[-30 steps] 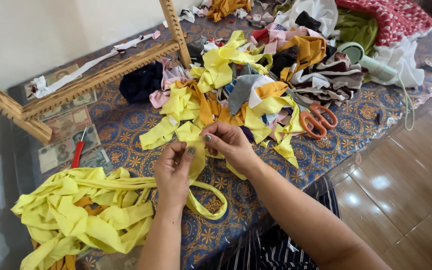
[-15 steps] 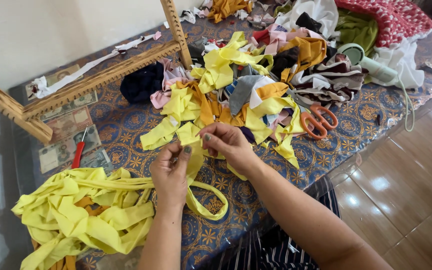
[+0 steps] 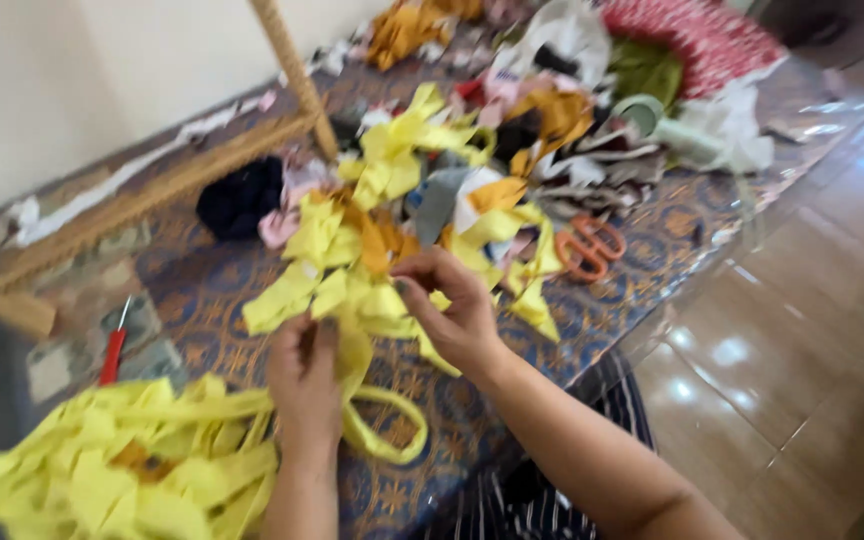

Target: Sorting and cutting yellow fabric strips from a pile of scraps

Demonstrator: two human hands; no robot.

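- the whole view is smeared with motion blur, so edges and fingertips are hard to make out; the forearms run off the bottom edge of the frame.
- lower left: a heap of yellow fabric strips [image 3: 122, 470], cut off by the bottom edge.
- lower centre: the left hand [image 3: 304, 375] is closed around a yellow strip [image 3: 377, 425]; its fingertips are hidden behind the cloth.
- the strip is flat, bright yellow, and hangs below the hands in a loop; its long axis runs up from the loop toward the frame's centre.
- centre: the right hand [image 3: 452, 310] pinches the strip's upper part, just beside the left hand; whether the two hands touch cannot be told.
- behind them, on the blue patterned tablecloth [image 3: 652, 240], a pile of mixed scraps [image 3: 472, 170].
- right of centre: orange scissors [image 3: 587, 245], blurred.
- left: a red-handled tool [image 3: 112, 350].
- upper left: a wooden frame [image 3: 282, 70].
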